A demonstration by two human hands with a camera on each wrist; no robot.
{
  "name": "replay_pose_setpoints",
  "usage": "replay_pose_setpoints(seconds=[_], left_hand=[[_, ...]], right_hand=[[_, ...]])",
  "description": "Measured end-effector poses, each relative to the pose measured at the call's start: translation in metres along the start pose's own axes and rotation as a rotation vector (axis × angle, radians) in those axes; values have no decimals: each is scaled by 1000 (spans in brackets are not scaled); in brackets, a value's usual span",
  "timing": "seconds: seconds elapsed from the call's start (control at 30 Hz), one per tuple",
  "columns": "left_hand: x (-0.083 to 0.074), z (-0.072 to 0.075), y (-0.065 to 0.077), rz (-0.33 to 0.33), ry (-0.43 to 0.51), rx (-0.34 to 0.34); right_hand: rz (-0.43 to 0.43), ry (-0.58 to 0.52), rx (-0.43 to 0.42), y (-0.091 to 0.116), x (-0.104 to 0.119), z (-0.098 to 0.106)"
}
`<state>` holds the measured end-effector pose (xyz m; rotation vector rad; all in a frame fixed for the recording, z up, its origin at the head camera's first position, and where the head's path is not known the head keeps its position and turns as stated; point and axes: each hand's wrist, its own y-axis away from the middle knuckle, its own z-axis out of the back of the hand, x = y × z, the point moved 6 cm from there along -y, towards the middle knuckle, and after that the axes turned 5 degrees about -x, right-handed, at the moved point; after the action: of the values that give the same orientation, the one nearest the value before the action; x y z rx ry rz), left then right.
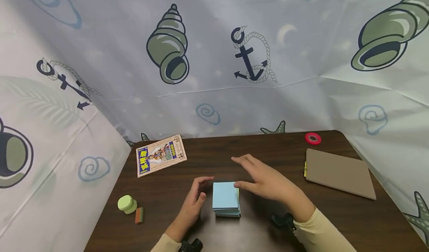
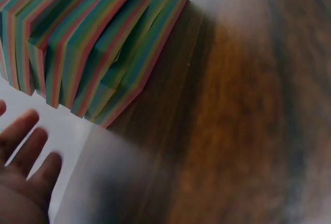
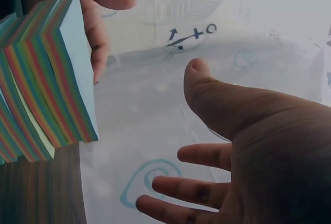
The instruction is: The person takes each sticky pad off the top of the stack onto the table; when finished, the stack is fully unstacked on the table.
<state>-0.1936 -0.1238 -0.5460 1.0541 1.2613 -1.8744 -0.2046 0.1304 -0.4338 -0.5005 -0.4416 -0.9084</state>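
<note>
A stack of square paper note pads [image 1: 226,195] stands near the front middle of the dark wooden table, light blue on top. Its sides are striped in several colours, and the pads [image 2: 88,43] lie slightly out of line with one another. Just left of the stack is my left hand [image 1: 190,203], fingers loosely bent and apart from the paper. My right hand [image 1: 268,179] hovers at the stack's right, fingers extended, the thumb overlapping the top corner in the head view. In the right wrist view a gap separates that hand [image 3: 253,136] from the pads.
At the back left lies a printed booklet [image 1: 161,156]. A pale green round container [image 1: 127,204] and a small orange-green block [image 1: 139,215] are at the left. On the right are a brown-grey flat board [image 1: 340,174] and a red ring [image 1: 313,138]. Patterned cloth hangs behind.
</note>
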Motion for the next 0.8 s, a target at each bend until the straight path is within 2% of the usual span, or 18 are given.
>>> replay_pose_setpoints(seconds=[0.1,0.2,0.3,0.4,0.5,0.53,0.73,0.8], left_hand=[[8,-6,3,22,151,53],[13,-10,4,68,272,142],[17,-10,3,146,295,214],[16,-12,0,187,238,272],[13,-13,-3,172,154,304],[13,-13,-3,174,121,310],[20,-16,3,290,-139,312],[20,-17,5,293,-196,315]], right_hand=[[-6,-23,46,-2,3,-8],[1,-43,99,-4,6,-17],[17,-49,129,-6,9,-22],[26,-32,133,-7,10,-23],[34,-16,139,-8,12,-25],[29,-18,151,-8,12,-27],[20,-6,218,-7,12,-41],[35,7,234,-7,12,-45]])
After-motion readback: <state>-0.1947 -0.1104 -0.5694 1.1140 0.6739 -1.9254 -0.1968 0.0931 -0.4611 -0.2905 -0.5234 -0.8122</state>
